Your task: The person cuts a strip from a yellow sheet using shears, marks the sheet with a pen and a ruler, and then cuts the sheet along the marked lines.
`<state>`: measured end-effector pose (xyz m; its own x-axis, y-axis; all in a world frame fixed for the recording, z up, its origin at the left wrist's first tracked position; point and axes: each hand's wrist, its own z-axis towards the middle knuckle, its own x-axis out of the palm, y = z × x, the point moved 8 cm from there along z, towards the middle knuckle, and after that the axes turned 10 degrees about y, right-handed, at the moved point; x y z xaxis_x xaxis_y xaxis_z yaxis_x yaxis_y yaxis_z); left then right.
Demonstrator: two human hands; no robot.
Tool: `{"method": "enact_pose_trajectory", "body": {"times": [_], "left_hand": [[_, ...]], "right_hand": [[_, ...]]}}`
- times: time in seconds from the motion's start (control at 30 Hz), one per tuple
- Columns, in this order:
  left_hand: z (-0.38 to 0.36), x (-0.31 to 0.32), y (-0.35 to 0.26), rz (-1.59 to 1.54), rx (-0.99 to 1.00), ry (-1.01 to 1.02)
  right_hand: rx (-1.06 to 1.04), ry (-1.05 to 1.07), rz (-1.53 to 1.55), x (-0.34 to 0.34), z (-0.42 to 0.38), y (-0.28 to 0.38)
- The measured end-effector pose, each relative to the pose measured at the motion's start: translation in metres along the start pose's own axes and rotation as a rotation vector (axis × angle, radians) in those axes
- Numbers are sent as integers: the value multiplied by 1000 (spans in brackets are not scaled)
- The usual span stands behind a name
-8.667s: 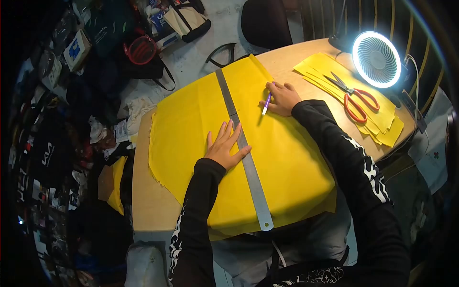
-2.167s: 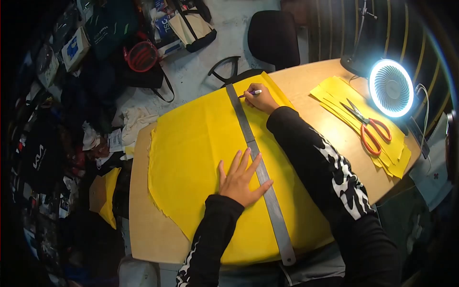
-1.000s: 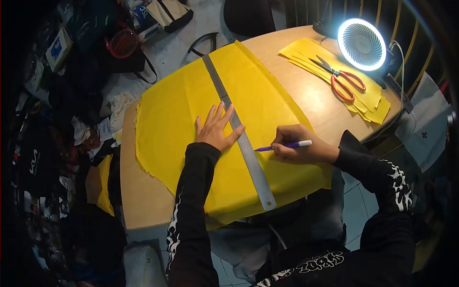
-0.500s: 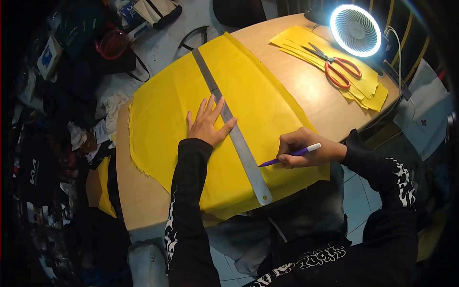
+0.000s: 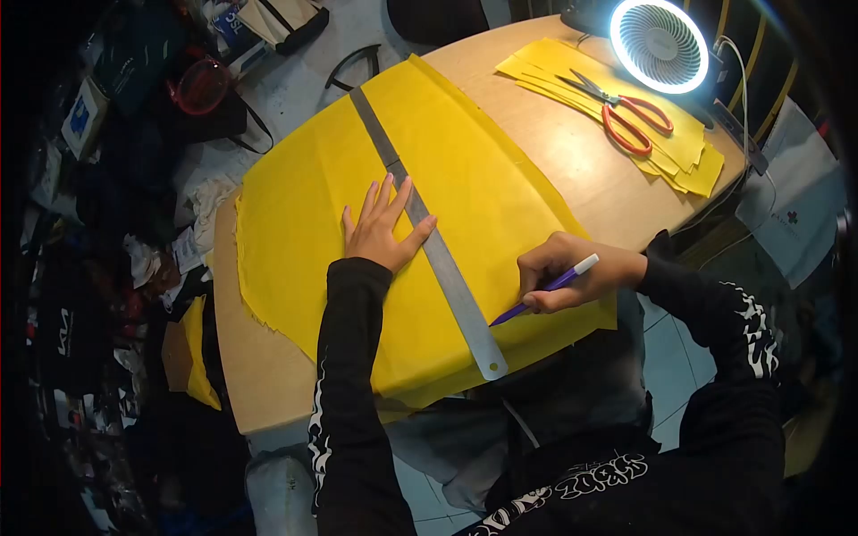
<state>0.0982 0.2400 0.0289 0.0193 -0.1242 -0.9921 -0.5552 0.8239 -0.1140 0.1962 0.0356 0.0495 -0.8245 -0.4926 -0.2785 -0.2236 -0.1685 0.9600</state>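
A large sheet of yellow fabric (image 5: 304, 179) lies over the wooden table and hangs past its near edge. Across it runs a long metal ruler (image 5: 456, 283), slanting from the far left to the near right. My left hand (image 5: 382, 230) lies spread on the fabric, its fingertips and thumb pressing on the ruler. In my right hand (image 5: 563, 273) is a purple pen (image 5: 559, 282) with a white end. Its tip is at the ruler's right edge, near the holed end.
Red-handled scissors (image 5: 626, 116) rest on a stack of yellow cut pieces (image 5: 554, 67) at the table's far right. A lit ring fan (image 5: 660, 45) stands behind them. The wooden table's (image 5: 259, 375) left edge is bare. Clutter fills the floor on the left.
My right hand has tilted the pen, and its tip has moved slightly down along the ruler's edge. My left hand keeps its place on the ruler. The whole view has shifted a little.
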Motion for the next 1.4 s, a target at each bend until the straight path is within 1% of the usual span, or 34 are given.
{"method": "enact_pose_trajectory", "body": {"times": [0.37,0.47,0.57,0.67,0.77,0.87,0.9,0.97,1.0,1.2,1.27,1.4], "left_hand": [[0,1,1,-4,0,5],[0,1,1,2,-3,14],[0,0,1,-5,-6,15],[-1,0,1,-1,-7,10],[-2,-1,0,21,-13,13],[-2,-1,-1,21,-11,10],[-2,-2,-1,15,-6,4],[-1,-2,-2,18,1,-5],[-2,-2,-2,27,3,-9],[-5,-8,-7,29,28,-39],[-6,-11,-7,-22,39,-35],[-5,-12,-7,-29,46,-39]], "right_hand": [[-37,55,5,2,2,3],[-9,79,2,3,2,3],[-24,71,32,3,2,2],[-18,76,69,3,5,0],[48,112,214,2,11,-5],[102,178,294,-7,24,-7],[63,210,257,-13,31,-9],[72,222,244,-33,48,-19],[31,240,213,-44,57,-21],[176,169,275,-120,119,-56],[210,182,290,-142,140,-64],[273,173,324,-186,180,-85]]}}
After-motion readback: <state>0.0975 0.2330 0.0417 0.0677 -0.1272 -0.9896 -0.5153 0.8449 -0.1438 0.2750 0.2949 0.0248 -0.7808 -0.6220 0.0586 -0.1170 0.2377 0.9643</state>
